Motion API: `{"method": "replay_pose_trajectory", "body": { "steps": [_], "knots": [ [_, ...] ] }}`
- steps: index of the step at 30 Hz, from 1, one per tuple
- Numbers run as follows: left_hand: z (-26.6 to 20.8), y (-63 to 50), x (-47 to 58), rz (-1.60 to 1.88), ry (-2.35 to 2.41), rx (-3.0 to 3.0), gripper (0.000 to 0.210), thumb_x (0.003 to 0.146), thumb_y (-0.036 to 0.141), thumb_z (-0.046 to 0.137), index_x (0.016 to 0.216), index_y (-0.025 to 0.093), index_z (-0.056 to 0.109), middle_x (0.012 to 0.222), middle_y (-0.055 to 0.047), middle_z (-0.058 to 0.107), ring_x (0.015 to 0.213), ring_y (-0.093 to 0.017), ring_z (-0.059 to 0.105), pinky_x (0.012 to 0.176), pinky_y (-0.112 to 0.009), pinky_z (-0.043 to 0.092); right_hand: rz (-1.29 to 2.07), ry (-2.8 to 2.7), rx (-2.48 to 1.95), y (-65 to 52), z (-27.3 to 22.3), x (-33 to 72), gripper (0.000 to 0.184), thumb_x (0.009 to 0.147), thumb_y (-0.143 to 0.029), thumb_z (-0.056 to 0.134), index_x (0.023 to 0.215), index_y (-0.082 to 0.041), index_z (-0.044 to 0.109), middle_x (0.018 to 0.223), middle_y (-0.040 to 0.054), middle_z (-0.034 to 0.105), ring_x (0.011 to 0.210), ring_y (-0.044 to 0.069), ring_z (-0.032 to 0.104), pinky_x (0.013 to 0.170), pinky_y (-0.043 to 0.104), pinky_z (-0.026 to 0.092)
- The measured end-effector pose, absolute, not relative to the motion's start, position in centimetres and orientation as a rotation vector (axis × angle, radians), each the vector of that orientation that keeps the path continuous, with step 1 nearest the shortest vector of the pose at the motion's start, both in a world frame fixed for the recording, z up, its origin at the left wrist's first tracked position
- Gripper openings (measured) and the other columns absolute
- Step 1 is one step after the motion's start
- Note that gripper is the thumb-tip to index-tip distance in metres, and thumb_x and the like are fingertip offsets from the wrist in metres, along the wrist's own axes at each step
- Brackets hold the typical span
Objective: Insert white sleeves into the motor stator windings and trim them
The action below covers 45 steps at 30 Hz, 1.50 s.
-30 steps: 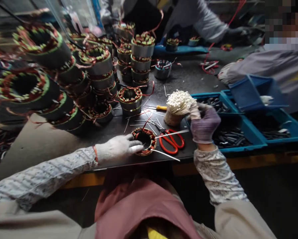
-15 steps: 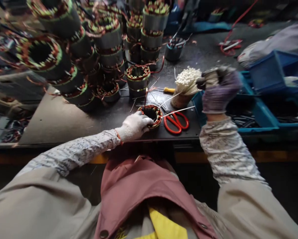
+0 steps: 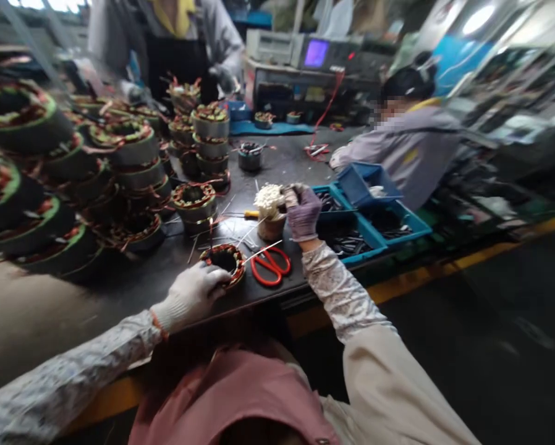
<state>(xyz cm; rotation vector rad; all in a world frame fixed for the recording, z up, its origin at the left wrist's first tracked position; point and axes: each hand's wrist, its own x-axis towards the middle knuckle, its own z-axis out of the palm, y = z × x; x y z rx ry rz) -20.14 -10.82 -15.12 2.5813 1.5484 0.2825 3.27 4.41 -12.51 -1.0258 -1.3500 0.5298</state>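
Observation:
My left hand (image 3: 191, 293), in a white knitted glove, is closed on the near wall of a small motor stator (image 3: 240, 267), with its thumb at the opening. Red and copper windings ring the stator, and a white cord (image 3: 261, 252) sticks out from its right side. My right hand (image 3: 304, 213), in a purple-grey glove, has its fingers bent together beside a bundle of white cords (image 3: 269, 196). What those fingers hold, if anything, I cannot make out. The bundle stands upright in a brownish holder (image 3: 271, 230). Red-handled scissors (image 3: 272, 270) lie between the stator and my right arm.
Stacked stators (image 3: 133, 154) crowd the left side, and another stator (image 3: 194, 207) stands behind the held one. Blue bins (image 3: 374, 247) with dark pieces sit at right. One co-worker (image 3: 411, 142) is at the right, another (image 3: 175, 49) across the table (image 3: 277, 148).
My view has swung up and to the right, bringing the co-workers and a lit screen into sight. My left hand stays on the stator, and my right hand is still beside the cord bundle.

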Motion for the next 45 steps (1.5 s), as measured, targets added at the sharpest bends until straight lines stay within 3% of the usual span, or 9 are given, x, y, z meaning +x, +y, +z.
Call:
{"method": "replay_pose_trajectory", "body": {
  "steps": [4,9,12,15,18,21,32,37,45],
  "knots": [
    [-15.5,-11.6,-20.1,0.285,1.568,2.596,0.025,0.084,0.022,0.056,0.102,0.03,0.071,0.102,-0.002,0.073,0.091,-0.024,0.064,0.074,-0.035,0.054,0.53,-1.083,-0.993,3.8,-10.4,3.5,0.015,0.082,-0.037,0.054,0.082,-0.023,0.049,0.072,-0.0024,0.06,0.059,0.011,0.06,0.057,0.028,0.055],
    [-15.5,-12.9,-19.9,0.196,1.629,2.625,0.026,0.088,0.025,0.051,0.108,0.028,0.069,0.108,-0.004,0.071,0.096,-0.025,0.063,0.075,-0.036,0.053,0.502,-1.197,-0.877,-3.8,-8.8,4.8,0.01,0.084,-0.033,0.057,0.084,-0.026,0.05,0.088,0.0,0.067,0.077,0.013,0.064,0.074,0.034,0.059],
    [-15.5,-12.2,-19.6,0.125,1.595,2.833,0.029,0.086,0.022,0.05,0.109,0.027,0.067,0.122,-0.005,0.065,0.11,-0.03,0.058,0.092,-0.05,0.046,0.74,-1.508,-0.686,-9.8,-11.5,4.1,0.004,0.085,-0.028,0.06,0.084,-0.027,0.056,0.095,-0.0001,0.069,0.084,0.015,0.068,0.077,0.034,0.06],
    [-15.8,-11.3,-19.6,0.24,1.485,2.912,0.023,0.085,0.029,0.053,0.103,0.027,0.068,0.114,-0.005,0.068,0.112,-0.031,0.058,0.107,-0.06,0.03,0.884,-1.682,-0.602,-14.7,-16.0,3.0,0.009,0.083,-0.024,0.062,0.089,-0.031,0.061,0.099,-0.0025,0.071,0.089,0.018,0.07,0.077,0.035,0.061],
    [-16.1,-11.1,-19.7,0.316,1.442,2.781,0.023,0.086,0.031,0.055,0.104,0.026,0.068,0.107,-0.005,0.07,0.104,-0.023,0.063,0.111,-0.051,0.028,0.944,-1.68,-0.614,-18.1,-19.8,2.6,0.021,0.081,-0.019,0.064,0.095,-0.034,0.062,0.103,-0.0022,0.072,0.093,0.021,0.071,0.077,0.037,0.062],
    [-16.5,-11.1,-20.0,0.223,1.497,2.651,0.024,0.085,0.03,0.06,0.108,0.025,0.066,0.111,-0.005,0.069,0.113,-0.022,0.059,0.114,-0.051,0.024,0.986,-1.666,-0.657,-19.6,-22.0,2.8,0.026,0.081,-0.011,0.062,0.098,-0.03,0.063,0.105,0.0023,0.072,0.098,0.021,0.07,0.086,0.039,0.059],
    [-17.0,-10.8,-20.5,0.249,1.495,2.566,0.04,0.082,0.03,0.063,0.12,0.021,0.059,0.119,-0.009,0.065,0.113,-0.024,0.059,0.113,-0.049,0.026,1.112,-1.713,-0.779,-20.2,-22.4,2.3,0.018,0.082,-0.009,0.06,0.091,-0.024,0.062,0.1,0.0073,0.073,0.099,0.023,0.069,0.09,0.044,0.057],
    [-17.0,-10.7,-20.6,0.279,1.493,2.581,0.042,0.08,0.029,0.064,0.121,0.021,0.058,0.117,-0.009,0.065,0.112,-0.025,0.059,0.112,-0.049,0.029,1.07,-1.606,-0.861,-18.1,-23.6,-0.5,0.008,0.083,-0.015,0.06,0.088,-0.022,0.063,0.096,0.0064,0.073,0.092,0.02,0.07,0.079,0.033,0.06],
    [-19.5,-12.5,-20.3,0.895,1.664,2.245,0.053,0.086,0.027,0.058,0.136,0.015,0.043,0.11,-0.007,0.071,0.112,-0.02,0.062,0.111,-0.041,0.035,0.816,-1.569,-0.924,-14.6,-23.6,-3.3,0.005,0.083,-0.018,0.065,0.087,-0.021,0.066,0.097,0.0046,0.07,0.088,0.014,0.067,0.077,0.027,0.057]
  ]
}}
